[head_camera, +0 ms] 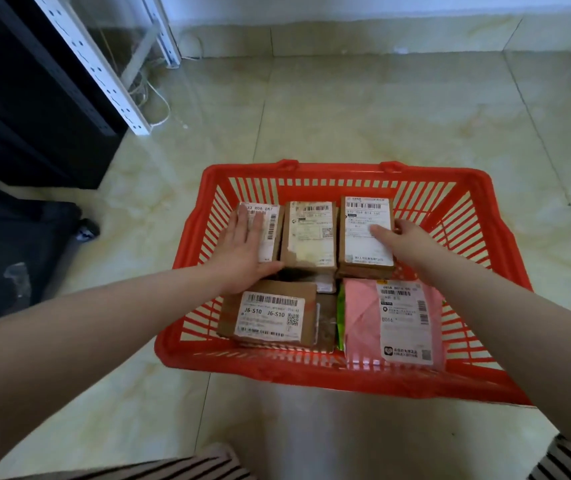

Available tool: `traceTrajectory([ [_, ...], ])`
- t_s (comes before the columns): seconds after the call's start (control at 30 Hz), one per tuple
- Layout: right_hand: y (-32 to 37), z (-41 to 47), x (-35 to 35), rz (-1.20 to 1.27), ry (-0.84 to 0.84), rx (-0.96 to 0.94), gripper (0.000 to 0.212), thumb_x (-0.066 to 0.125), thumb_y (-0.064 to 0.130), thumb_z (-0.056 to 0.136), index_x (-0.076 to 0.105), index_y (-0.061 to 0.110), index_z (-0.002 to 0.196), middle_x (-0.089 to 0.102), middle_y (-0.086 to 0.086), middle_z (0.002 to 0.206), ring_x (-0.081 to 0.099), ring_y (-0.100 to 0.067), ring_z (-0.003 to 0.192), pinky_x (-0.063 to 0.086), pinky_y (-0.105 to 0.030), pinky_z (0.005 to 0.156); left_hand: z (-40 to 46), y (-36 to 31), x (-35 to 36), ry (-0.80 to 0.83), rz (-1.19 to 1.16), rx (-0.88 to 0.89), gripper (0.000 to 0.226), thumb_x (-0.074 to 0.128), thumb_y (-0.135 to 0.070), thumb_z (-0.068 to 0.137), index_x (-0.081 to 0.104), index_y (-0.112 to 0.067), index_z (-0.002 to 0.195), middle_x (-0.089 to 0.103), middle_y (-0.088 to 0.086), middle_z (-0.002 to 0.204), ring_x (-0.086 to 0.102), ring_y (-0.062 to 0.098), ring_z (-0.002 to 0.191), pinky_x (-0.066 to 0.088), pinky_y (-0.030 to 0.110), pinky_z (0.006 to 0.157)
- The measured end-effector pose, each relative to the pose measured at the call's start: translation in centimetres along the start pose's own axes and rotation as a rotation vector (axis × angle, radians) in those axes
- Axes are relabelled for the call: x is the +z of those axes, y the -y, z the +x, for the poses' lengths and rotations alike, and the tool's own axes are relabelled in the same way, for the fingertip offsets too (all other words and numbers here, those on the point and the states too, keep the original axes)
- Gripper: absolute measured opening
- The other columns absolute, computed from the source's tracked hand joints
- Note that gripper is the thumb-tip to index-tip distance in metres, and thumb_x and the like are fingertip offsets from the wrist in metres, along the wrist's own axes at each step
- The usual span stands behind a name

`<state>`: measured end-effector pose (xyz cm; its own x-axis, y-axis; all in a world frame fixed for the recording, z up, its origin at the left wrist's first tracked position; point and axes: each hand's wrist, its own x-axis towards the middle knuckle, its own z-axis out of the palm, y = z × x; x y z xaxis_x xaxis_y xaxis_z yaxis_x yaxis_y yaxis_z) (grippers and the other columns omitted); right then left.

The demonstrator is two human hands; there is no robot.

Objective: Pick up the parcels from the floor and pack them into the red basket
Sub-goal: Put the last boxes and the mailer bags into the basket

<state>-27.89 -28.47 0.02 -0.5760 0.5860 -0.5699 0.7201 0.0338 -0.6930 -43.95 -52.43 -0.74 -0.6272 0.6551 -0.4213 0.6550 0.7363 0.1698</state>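
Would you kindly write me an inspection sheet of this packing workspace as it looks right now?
Surface: pale glossy tiled floor; no loose parcels seen on it.
Job's things: red basket holds three cardboard parcels in the far row, a J6-S10 box and a pink mailer nearer.
Clutter: nothing seen.
Grips: left hand lies flat on the far-left parcel; right hand touches the far-right parcel, fingers fairly straight.
Cables: white cord loops by the rack foot.
Surroundings: white perforated rack post, dark cabinet.
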Motion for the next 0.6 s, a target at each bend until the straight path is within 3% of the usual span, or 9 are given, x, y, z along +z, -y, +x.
traceTrajectory([
  [0.13, -0.9, 0.3, 1.1, 0.109, 0.039, -0.039, 0.049, 0.061, 0.042, 0.090, 0.049, 0.023, 0.134, 0.069, -0.002, 0.114, 0.069, -0.020, 0.094, 0.057, -0.039, 0.080, 0.3, 1.2, 0.9, -0.050, -0.014, 0.061, 0.108, 0.040, -0.072, 0.084, -0.028, -0.019, 0.148, -0.040, 0.010, 0.153, -0.038, 0.022, 0.138, -0.015, 0.040, 0.116],
  [0.27, -1.7, 0.3, 1.3, 0.164, 0.104, -0.080, 0.055, 0.065, 0.044, 0.087, 0.047, 0.030, 0.138, 0.069, 0.000, 0.119, 0.069, -0.020, 0.100, 0.055, -0.044, 0.090, 0.4, 1.0, 1.7, -0.141, -0.001, 0.042, 0.106, 0.036, -0.073, 0.084, -0.023, -0.016, 0.150, -0.037, 0.013, 0.154, -0.034, 0.025, 0.142, -0.016, 0.040, 0.115],
  [0.47, -1.5, 0.8, 1.0, 0.087, 0.096, -0.104, 0.059, 0.060, 0.050, 0.088, 0.044, 0.033, 0.142, 0.068, 0.006, 0.117, 0.067, -0.009, 0.093, 0.049, -0.022, 0.065, 0.8, 0.8, 2.1, -0.183, 0.060, 0.033, 0.106, 0.013, -0.081, 0.077, -0.023, -0.014, 0.150, -0.034, 0.013, 0.156, -0.035, 0.025, 0.142, -0.019, 0.040, 0.114],
  [0.53, -1.3, 0.8, 1.2, 0.014, 0.089, -0.131, 0.058, 0.056, 0.051, 0.090, 0.040, 0.034, 0.143, 0.065, 0.008, 0.120, 0.063, -0.004, 0.089, 0.047, -0.021, 0.066, 0.7, 0.7, 2.1, -0.191, 0.078, 0.036, 0.106, 0.007, -0.082, 0.075, -0.022, -0.012, 0.150, -0.031, 0.013, 0.157, -0.033, 0.025, 0.143, -0.019, 0.041, 0.114],
  [0.6, -1.1, 0.7, 1.5, -0.062, 0.055, -0.143, 0.061, 0.054, 0.049, 0.092, 0.033, 0.030, 0.146, 0.062, 0.004, 0.124, 0.063, -0.010, 0.092, 0.050, -0.028, 0.077, 0.5, 0.5, 1.9, -0.189, 0.074, 0.043, 0.105, 0.008, -0.080, 0.077, -0.021, -0.011, 0.151, -0.030, 0.013, 0.157, -0.033, 0.025, 0.143, -0.020, 0.041, 0.114],
])
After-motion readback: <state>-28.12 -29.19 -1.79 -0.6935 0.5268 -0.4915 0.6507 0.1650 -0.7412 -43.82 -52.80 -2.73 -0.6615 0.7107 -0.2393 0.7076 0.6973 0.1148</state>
